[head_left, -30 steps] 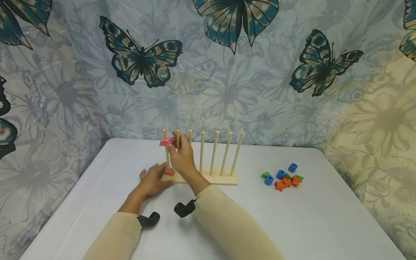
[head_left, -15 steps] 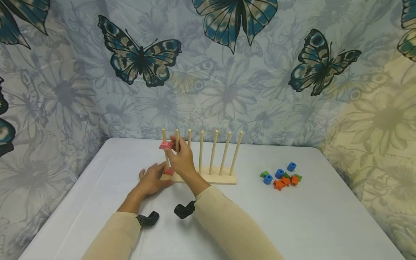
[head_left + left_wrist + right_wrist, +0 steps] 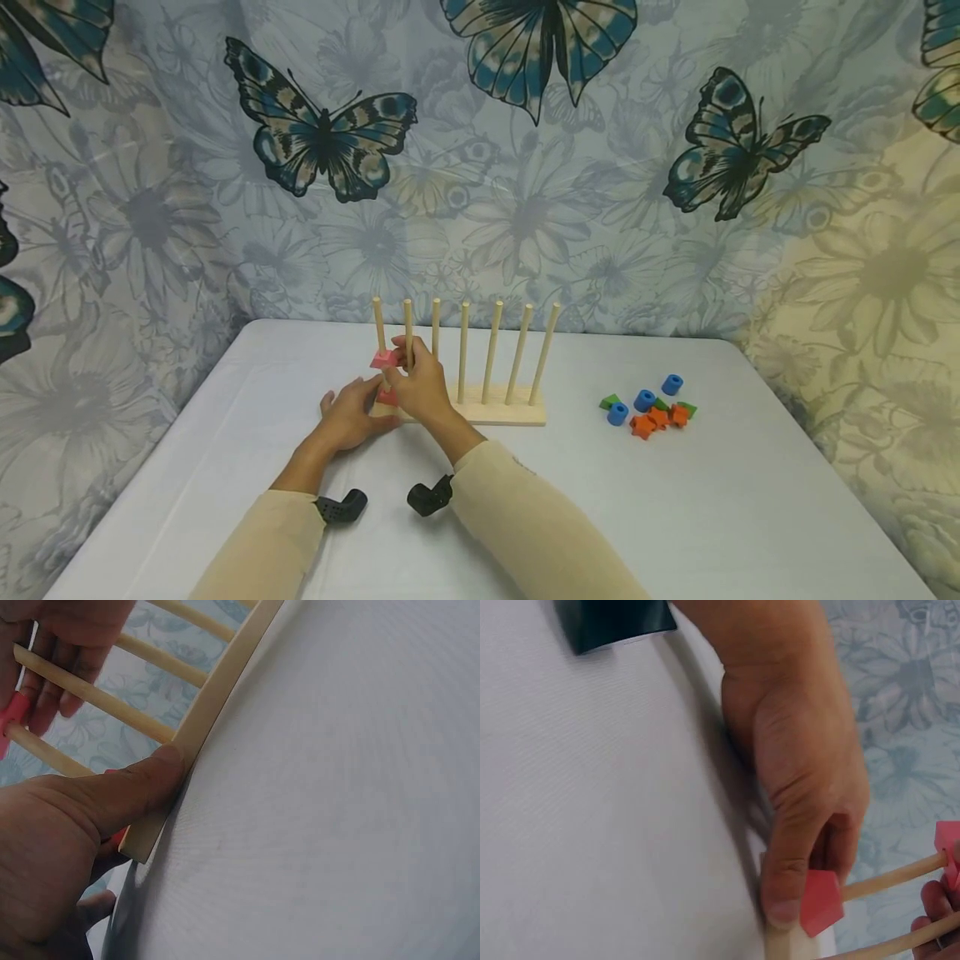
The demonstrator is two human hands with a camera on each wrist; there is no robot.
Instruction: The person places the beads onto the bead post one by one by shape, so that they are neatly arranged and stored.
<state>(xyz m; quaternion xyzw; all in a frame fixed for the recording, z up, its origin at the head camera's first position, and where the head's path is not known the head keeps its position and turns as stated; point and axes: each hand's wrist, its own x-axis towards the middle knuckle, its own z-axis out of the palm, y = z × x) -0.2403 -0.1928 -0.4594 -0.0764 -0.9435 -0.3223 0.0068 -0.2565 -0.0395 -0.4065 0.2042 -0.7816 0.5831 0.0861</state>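
Observation:
My left hand [image 3: 356, 412] grips the left end of a wooden peg stand [image 3: 502, 412], its thumb [image 3: 142, 784] pressed along the front edge of the base. Several upright pegs rise from the base in a row. On the leftmost peg [image 3: 378, 321], my right hand [image 3: 422, 379] pinches a pink-red block [image 3: 384, 359] partway up, with the peg through it. A second red block [image 3: 821, 904] sits at the foot of that same peg, beside my left hand. In the left wrist view, the raised block [image 3: 11, 720] shows beside the right hand's fingers.
To the right of the stand lies a loose group of small pieces: blue cylinders [image 3: 643, 401], orange stars [image 3: 642, 427] and green triangles [image 3: 610, 402]. A white cloth [image 3: 750, 500] covers the table. Butterfly-patterned fabric [image 3: 525, 217] hangs behind.
My right hand has slid the pink-red block down the leftmost peg, from near its top towards the lower red block. The left hand has kept its place on the base.

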